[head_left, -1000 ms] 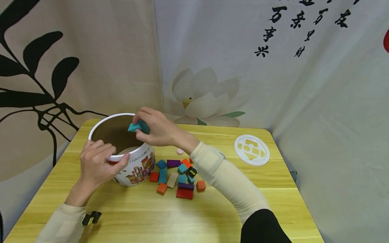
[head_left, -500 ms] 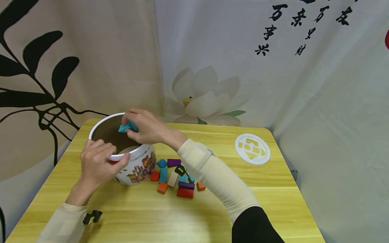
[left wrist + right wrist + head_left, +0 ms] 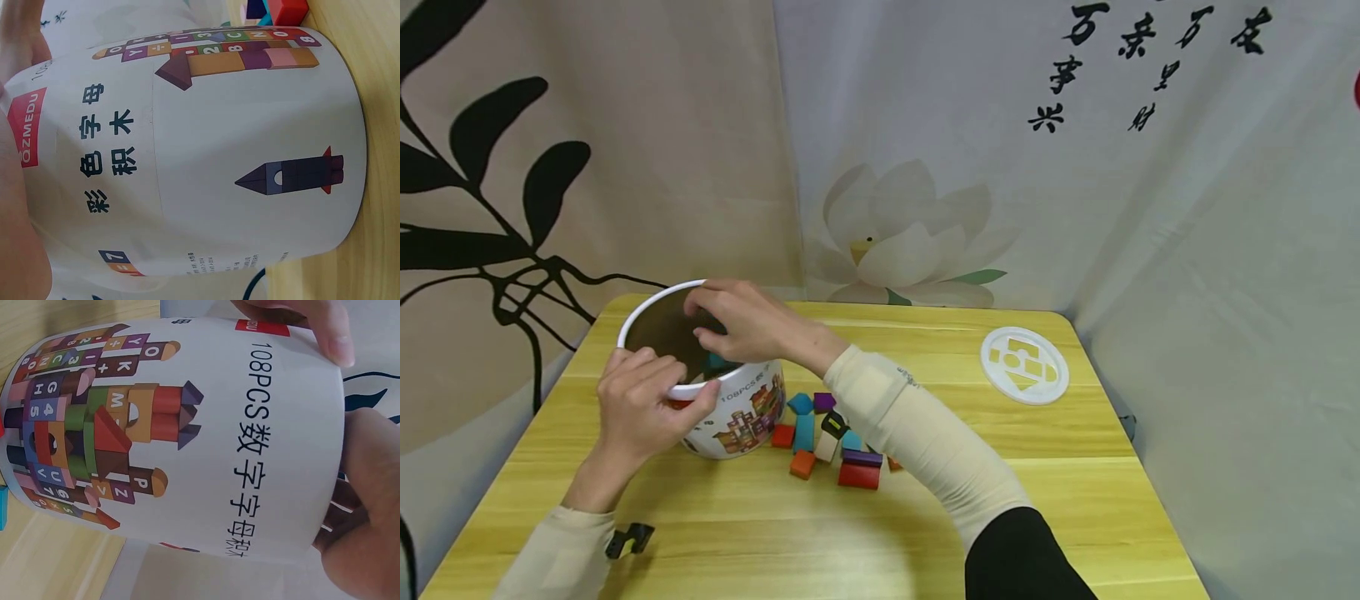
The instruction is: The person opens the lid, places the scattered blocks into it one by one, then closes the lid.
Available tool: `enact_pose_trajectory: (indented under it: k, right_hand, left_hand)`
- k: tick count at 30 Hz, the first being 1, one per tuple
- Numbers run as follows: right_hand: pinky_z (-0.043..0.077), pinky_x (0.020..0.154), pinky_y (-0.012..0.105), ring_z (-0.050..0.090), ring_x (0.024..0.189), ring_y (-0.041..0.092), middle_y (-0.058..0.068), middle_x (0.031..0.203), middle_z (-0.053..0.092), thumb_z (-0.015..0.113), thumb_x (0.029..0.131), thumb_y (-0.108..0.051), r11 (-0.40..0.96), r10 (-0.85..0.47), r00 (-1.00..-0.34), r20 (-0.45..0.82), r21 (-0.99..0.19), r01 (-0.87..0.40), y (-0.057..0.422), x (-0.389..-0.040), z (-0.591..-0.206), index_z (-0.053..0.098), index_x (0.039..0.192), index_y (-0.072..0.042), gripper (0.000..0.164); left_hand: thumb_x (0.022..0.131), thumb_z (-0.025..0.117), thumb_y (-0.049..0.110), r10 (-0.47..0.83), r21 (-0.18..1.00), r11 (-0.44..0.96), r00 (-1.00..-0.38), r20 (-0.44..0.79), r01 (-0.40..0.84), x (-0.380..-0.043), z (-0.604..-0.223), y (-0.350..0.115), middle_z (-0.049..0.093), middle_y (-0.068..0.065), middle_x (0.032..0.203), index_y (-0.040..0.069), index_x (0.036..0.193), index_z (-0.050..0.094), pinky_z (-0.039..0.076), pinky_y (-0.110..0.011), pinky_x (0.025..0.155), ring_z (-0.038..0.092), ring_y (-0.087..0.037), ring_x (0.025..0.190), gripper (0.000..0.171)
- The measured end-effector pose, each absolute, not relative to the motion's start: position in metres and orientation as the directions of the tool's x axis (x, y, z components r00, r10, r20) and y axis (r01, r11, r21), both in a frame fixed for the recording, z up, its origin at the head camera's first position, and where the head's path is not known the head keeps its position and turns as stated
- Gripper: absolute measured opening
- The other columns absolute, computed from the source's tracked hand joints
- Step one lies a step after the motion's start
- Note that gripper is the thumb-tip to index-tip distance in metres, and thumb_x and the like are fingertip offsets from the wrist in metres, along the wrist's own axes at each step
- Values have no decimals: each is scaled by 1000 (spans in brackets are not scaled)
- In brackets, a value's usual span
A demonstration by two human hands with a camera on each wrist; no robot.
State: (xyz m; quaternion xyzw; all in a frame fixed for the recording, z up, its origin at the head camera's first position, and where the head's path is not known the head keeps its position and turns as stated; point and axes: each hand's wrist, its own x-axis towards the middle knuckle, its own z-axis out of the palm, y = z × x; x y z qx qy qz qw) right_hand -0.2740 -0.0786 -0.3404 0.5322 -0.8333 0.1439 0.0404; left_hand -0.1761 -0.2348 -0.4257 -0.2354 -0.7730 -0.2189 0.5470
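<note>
A white toy-block bucket (image 3: 737,421) with printed block castles stands at the table's left. My left hand (image 3: 640,404) grips its near rim, thumb outside and fingers over the edge; in the left wrist view part of that hand (image 3: 19,231) shows beside the label. My right hand (image 3: 748,321) is over the bucket's mouth, its thumb and fingers spread apart with nothing between them. Below it, inside the bucket, a teal block (image 3: 718,363) shows partly. The right wrist view has the right hand (image 3: 369,487) at the rim, its fingertips hidden behind the wall.
Several coloured wooden blocks lie right of the bucket, among them a red block (image 3: 859,477), an orange block (image 3: 802,464) and a blue block (image 3: 803,433). A white lid with cut-out shapes (image 3: 1024,365) lies at the back right. A printed curtain (image 3: 925,125) hangs behind the table.
My right hand has moved left over the bucket and let go of the teal block, which is now lower inside. The left hand has kept its grip on the rim.
</note>
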Motion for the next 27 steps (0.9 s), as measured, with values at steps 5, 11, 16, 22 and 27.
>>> enact_pose_trajectory:
  k: [5, 11, 16, 22, 27]
  right_hand:
    - [36, 109, 22, 51, 124, 10, 2, 141, 59, 58, 101, -37, 400, -878, -428, 214, -166, -902, -78, -272, -340, 61, 139, -11, 46]
    - [17, 122, 33, 27, 147, 14, 2, 162, 37, 45, 103, -56, 448, -876, -451, 171, -56, -892, -75, -270, -340, 43, 157, -19, 66]
    - [9, 124, 42, 5, 153, 18, -3, 170, 15, 36, 101, -67, 487, -862, -486, 143, -28, -873, -68, -268, -342, 21, 166, -29, 77]
    - [2, 124, 47, -11, 152, 21, -8, 171, -4, 32, 100, -70, 504, -847, -508, 155, -68, -861, -48, -267, -346, 3, 167, -37, 80]
    - [-1, 124, 48, -16, 151, 19, -10, 170, -9, 36, 100, -69, 509, -830, -521, 198, -110, -854, -16, -265, -352, 1, 167, -38, 82]
  left_hand:
    - [82, 62, 45, 127, 82, 796, -297, 946, 599, -176, -427, -235, 38, -2, 43, 13, 49, 38, 29, -50, 53, 35, -25, 43, 52]
    - [83, 61, 46, 126, 83, 799, -301, 945, 595, -176, -428, -236, 39, -2, 43, 13, 50, 39, 29, -49, 53, 36, -26, 43, 52]
    - [84, 61, 47, 123, 83, 799, -297, 947, 596, -177, -428, -236, 39, -2, 42, 13, 49, 38, 29, -49, 53, 35, -26, 42, 54]
    - [85, 60, 48, 123, 78, 799, -290, 949, 596, -177, -427, -236, 37, -1, 42, 13, 48, 37, 27, -48, 52, 33, -24, 42, 55]
    - [82, 61, 45, 122, 78, 801, -290, 949, 593, -177, -427, -236, 38, -1, 42, 13, 49, 39, 27, -47, 52, 33, -24, 42, 52]
